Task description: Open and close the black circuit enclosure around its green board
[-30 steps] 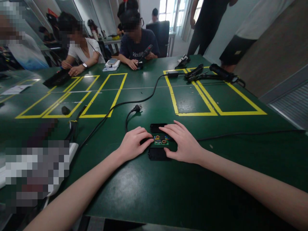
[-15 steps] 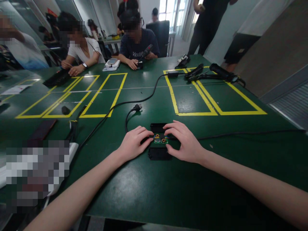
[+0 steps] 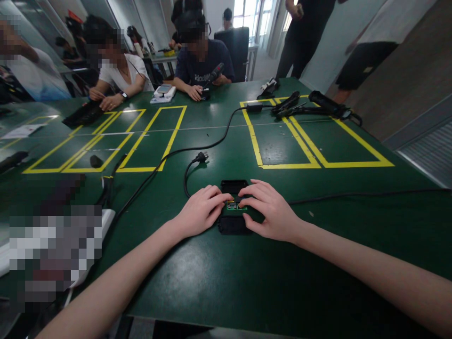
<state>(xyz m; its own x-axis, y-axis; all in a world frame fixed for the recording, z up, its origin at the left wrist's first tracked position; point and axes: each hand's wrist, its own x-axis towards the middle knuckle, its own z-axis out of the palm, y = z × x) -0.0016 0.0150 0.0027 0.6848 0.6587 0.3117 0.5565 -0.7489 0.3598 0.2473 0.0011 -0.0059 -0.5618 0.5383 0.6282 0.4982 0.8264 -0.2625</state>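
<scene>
A small green circuit board (image 3: 232, 205) with copper-coloured coils lies between two black plastic case halves, the far one (image 3: 234, 184) and the near one (image 3: 233, 225). From the left, my left hand (image 3: 202, 209) closes on the board's end, its index finger stretched over the top. My right hand (image 3: 271, 209) arches over the other end. Its fingers are apart, with fingertips touching the components and the thumb by the near case half. A black cord with a plug (image 3: 201, 158) runs behind my left hand. Fingers hide both ends of the board.
A long black cable (image 3: 197, 148) crosses the green table (image 3: 197, 282) to an inline box (image 3: 254, 108). Another cord (image 3: 370, 194) runs right. Yellow tape (image 3: 289, 166) marks rectangles. Black tools (image 3: 328, 106) lie far right. Co-workers sit opposite, one holding a power screwdriver (image 3: 216, 73).
My left index finger has moved right onto the top of the board. My right fingers have shifted slightly left over it, covering more of the right coil.
</scene>
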